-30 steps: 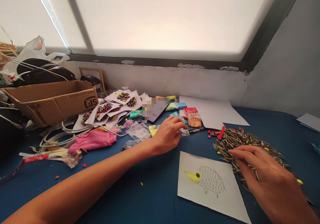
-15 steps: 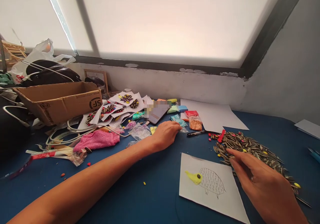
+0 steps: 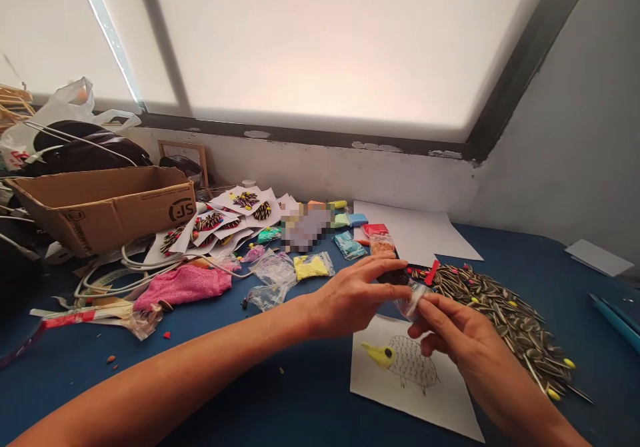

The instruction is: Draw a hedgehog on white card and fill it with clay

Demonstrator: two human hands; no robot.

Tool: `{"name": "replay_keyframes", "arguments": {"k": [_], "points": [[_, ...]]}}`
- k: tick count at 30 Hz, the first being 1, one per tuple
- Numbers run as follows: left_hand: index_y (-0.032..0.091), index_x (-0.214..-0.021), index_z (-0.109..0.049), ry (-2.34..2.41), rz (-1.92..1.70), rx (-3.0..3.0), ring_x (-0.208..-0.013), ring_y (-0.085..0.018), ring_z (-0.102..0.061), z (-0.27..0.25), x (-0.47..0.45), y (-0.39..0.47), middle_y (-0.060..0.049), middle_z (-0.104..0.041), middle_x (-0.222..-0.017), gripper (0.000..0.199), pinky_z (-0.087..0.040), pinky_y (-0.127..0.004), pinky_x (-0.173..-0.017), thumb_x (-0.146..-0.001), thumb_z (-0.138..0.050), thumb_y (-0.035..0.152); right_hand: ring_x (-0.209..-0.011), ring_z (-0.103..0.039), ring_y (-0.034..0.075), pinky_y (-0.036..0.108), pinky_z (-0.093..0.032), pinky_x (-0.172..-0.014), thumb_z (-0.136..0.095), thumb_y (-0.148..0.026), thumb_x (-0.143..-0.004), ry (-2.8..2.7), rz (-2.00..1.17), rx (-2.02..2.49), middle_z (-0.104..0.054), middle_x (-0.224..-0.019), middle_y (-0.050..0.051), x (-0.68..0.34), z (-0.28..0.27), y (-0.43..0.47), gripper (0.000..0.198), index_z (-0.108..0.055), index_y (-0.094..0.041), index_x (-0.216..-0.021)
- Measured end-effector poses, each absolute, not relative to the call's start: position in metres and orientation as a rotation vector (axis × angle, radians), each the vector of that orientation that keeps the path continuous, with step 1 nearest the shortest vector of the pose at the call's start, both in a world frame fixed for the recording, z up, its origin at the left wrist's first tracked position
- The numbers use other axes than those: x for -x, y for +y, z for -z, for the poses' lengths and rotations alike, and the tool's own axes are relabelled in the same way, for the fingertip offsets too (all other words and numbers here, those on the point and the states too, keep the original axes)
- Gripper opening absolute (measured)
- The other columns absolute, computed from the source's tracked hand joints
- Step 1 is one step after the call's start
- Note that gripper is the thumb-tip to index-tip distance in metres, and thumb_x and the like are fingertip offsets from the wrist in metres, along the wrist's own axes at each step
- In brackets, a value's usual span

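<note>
A small clear plastic bag (image 3: 412, 300) with a black lump in it, which looks like modelling clay, is held up between my two hands. My left hand (image 3: 350, 295) has its fingers closed around the bag's dark end. The clear end is pinched by my right hand (image 3: 457, 334). Below them lies a white sheet (image 3: 367, 397) with a drawn round-bodied animal whose head is covered in yellow clay with a dark eye. To the right spreads a heap of striped sunflower seeds (image 3: 505, 300), dotted with yellow and pink bits.
Clay packets, one yellow (image 3: 313, 267) and one blue (image 3: 350, 245), lie beyond my left arm. Farther left are seed-covered papers (image 3: 220, 217), a pink cloth (image 3: 185, 286), white cables and a cardboard box (image 3: 125, 204). White paper (image 3: 425, 234) lies by the wall.
My left hand has come right and nearer from the packets, bringing the small bag. My right hand has moved left from the seeds and now pinches its clear end. The view has shifted slightly.
</note>
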State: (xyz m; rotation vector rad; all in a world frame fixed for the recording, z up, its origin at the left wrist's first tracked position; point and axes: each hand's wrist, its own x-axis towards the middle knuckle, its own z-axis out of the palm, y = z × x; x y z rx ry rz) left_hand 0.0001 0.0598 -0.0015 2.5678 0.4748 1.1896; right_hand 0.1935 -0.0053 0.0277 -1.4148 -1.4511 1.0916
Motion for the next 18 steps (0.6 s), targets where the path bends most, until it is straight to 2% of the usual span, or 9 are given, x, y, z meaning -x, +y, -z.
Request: {"name": "replay_keyframes", "arguments": {"k": [3, 5, 6, 8, 10, 11, 14, 18], "points": [[0.018, -0.121, -0.062, 0.503, -1.232, -2.261, -0.137, -0.025, -0.039, -0.009, -0.001, 0.054, -0.013, -0.042, -0.147, 0.043, -0.034, -0.044, -0.113, -0.079, -0.057, 0.009, -0.06, -0.057, 0.014, 0.024, -0.049, -0.051, -0.063, -0.058, -0.079, -1.444, -1.078, 1.387, -0.064, -0.07, 0.003, -0.19, -0.034, -0.001, 0.04, -0.069, -0.019, -0.074], [0.018, -0.131, -0.053, 0.622, -1.254, -1.858, -0.136, -0.026, -0.04, -0.017, -0.002, 0.053, -0.014, -0.04, -0.148, 0.05, -0.042, -0.044, -0.107, -0.082, -0.06, 0.019, -0.059, -0.055, 0.013, 0.023, -0.048, -0.05, -0.064, -0.057, -0.079, -1.458, -1.072, 1.37, -0.064, -0.072, 0.003, -0.189, -0.038, 0.002, 0.039, -0.068, -0.019, -0.073], [0.017, -0.133, -0.05, 0.662, -1.202, -1.673, -0.129, -0.027, -0.049, -0.02, -0.002, 0.054, -0.016, -0.047, -0.142, 0.052, -0.048, -0.043, -0.1, -0.083, -0.062, 0.026, -0.059, -0.055, 0.013, 0.024, -0.047, -0.05, -0.064, -0.057, -0.078, -1.47, -1.069, 1.364, -0.064, -0.072, 0.003, -0.188, -0.038, 0.004, 0.039, -0.068, -0.019, -0.073], [0.012, -0.126, -0.052, 0.69, -1.017, -1.405, -0.101, -0.025, -0.066, -0.022, -0.003, 0.057, -0.017, -0.063, -0.119, 0.051, -0.056, -0.04, -0.081, -0.085, -0.062, 0.04, -0.058, -0.055, 0.013, 0.024, -0.047, -0.05, -0.065, -0.056, -0.078, -1.491, -1.045, 1.357, -0.064, -0.068, 0.003, -0.185, -0.036, 0.006, 0.037, -0.066, -0.019, -0.074], [0.01, -0.109, -0.059, 0.675, -0.886, -1.263, -0.073, -0.021, -0.069, -0.021, -0.004, 0.059, -0.013, -0.069, -0.094, 0.048, -0.057, -0.036, -0.066, -0.081, -0.065, 0.049, -0.054, -0.054, 0.013, 0.025, -0.045, -0.048, -0.066, -0.053, -0.076, -1.479, -0.981, 1.368, -0.062, -0.062, 0.001, -0.182, -0.031, 0.006, 0.034, -0.064, -0.019, -0.076], [0.01, -0.1, -0.06, 0.664, -0.863, -1.219, -0.065, -0.019, -0.067, -0.02, -0.005, 0.059, -0.011, -0.069, -0.086, 0.047, -0.056, -0.034, -0.062, -0.078, -0.067, 0.051, -0.051, -0.052, 0.013, 0.025, -0.044, -0.047, -0.067, -0.052, -0.075, -1.462, -0.941, 1.38, -0.06, -0.059, 0.0, -0.181, -0.029, 0.006, 0.032, -0.062, -0.02, -0.076], [0.011, -0.092, -0.059, 0.639, -0.856, -1.127, -0.063, -0.018, -0.068, -0.016, -0.007, 0.057, -0.009, -0.07, -0.083, 0.047, -0.055, -0.031, -0.061, -0.071, -0.075, 0.05, -0.049, -0.051, 0.012, 0.024, -0.042, -0.044, -0.069, -0.048, -0.072, -1.414, -0.836, 1.415, -0.058, -0.059, -0.002, -0.18, -0.026, 0.002, 0.028, -0.058, -0.022, -0.072], [0.012, -0.1, -0.058, 0.587, -0.818, -1.028, -0.068, -0.02, -0.07, -0.015, -0.009, 0.054, -0.009, -0.071, -0.086, 0.048, -0.056, -0.034, -0.069, -0.068, -0.079, 0.041, -0.047, -0.048, 0.012, 0.024, -0.04, -0.042, -0.07, -0.046, -0.069, -1.401, -0.798, 1.442, -0.058, -0.055, -0.003, -0.186, -0.03, -0.002, 0.026, -0.066, -0.022, -0.076]]}}
